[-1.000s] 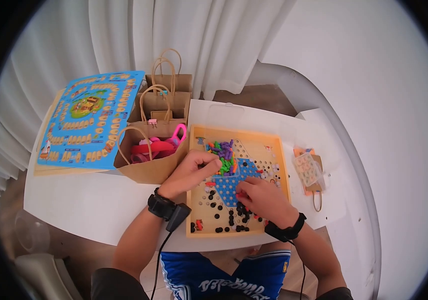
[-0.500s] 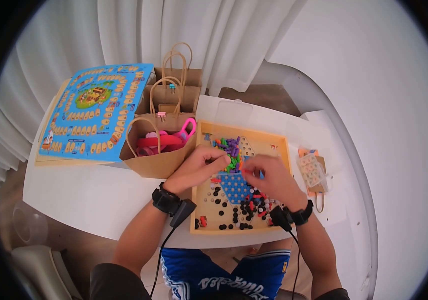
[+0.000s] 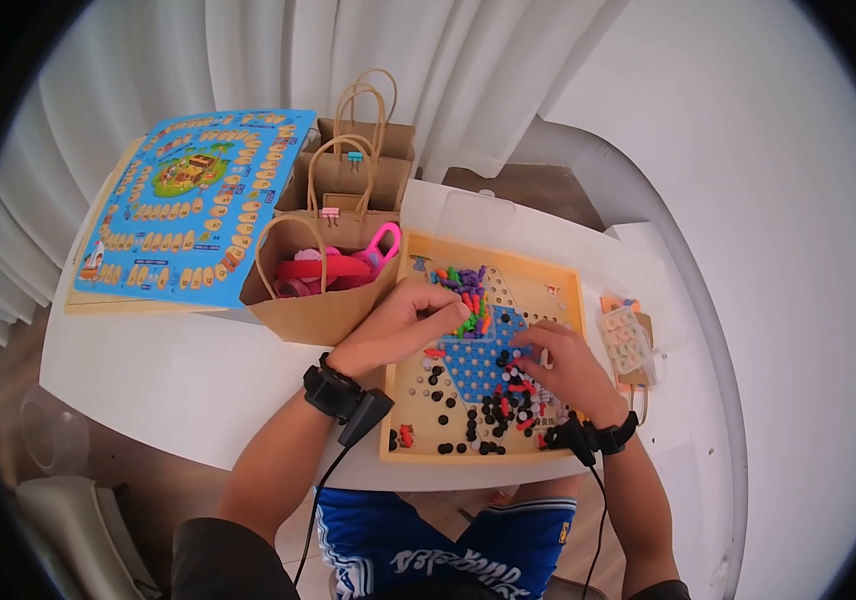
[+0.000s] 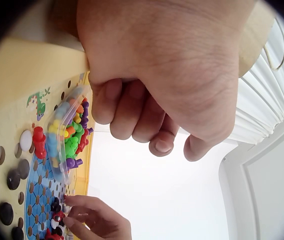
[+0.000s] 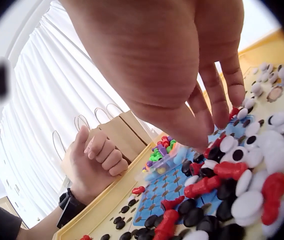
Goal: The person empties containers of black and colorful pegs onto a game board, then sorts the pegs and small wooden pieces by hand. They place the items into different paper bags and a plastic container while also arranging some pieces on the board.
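Head view: my right hand (image 3: pixel 573 370), thumb and fingers apart, is low over red, black and white pieces (image 3: pixel 503 405), too jumbled to count, in one yellow-rimmed tray (image 3: pixel 388 415). My left hand (image 3: pixel 398 330), fingers curled, nothing visibly held, hovers near one clear tub (image 4: pixel 56 162) of multicolored pegs (image 3: pixel 465 300). Beyond: three paper bags (image 3: pixel 323 315) (two clips (image 3: pixel 331 214), pink and teal), the front holding pink-and-red items (image 3: pixel 328 272).

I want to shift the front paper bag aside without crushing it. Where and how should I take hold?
I'd take the front paper bag by its near handle, from above: the loop stands above the rim, arching over the open top. That should spare the folded paper sides, though its weight can't be judged here.
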Demonstrator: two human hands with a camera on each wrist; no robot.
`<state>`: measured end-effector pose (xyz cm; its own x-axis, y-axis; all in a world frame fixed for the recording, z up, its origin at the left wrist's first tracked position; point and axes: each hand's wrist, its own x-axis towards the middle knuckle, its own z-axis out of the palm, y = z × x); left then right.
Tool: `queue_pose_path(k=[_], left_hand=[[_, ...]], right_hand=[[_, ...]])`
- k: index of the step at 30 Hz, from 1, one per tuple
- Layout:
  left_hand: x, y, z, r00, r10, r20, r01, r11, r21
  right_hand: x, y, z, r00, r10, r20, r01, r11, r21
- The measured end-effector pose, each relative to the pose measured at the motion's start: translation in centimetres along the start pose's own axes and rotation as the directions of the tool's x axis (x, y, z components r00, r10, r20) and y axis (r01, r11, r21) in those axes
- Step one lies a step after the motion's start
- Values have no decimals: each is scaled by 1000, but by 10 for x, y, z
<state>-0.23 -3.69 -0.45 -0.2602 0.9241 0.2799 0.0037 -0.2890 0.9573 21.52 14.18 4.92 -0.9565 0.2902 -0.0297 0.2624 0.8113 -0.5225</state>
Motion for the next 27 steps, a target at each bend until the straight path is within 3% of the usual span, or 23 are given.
queue_pose_path(k=[16, 18, 22, 27], left_hand=[[0, 1, -1, 1000, 0, 13, 0, 1000, 14], [0, 0, -1, 1000, 4, 13, -4, 1000, 14], [0, 1, 0, 1000, -5, 12, 5, 1000, 16], [1, -1, 0, 1000, 5, 9, -5, 1000, 17]], right_hand=[[-15, 5, 4, 997, -64, 52, 69, 992, -101], [-18, 2, 3, 999, 10, 35, -8, 999, -46], [-21, -6, -2, 999, 23, 32, -21, 997, -69], [-27, -4, 5, 986, -166, 1, 165, 981, -97]])
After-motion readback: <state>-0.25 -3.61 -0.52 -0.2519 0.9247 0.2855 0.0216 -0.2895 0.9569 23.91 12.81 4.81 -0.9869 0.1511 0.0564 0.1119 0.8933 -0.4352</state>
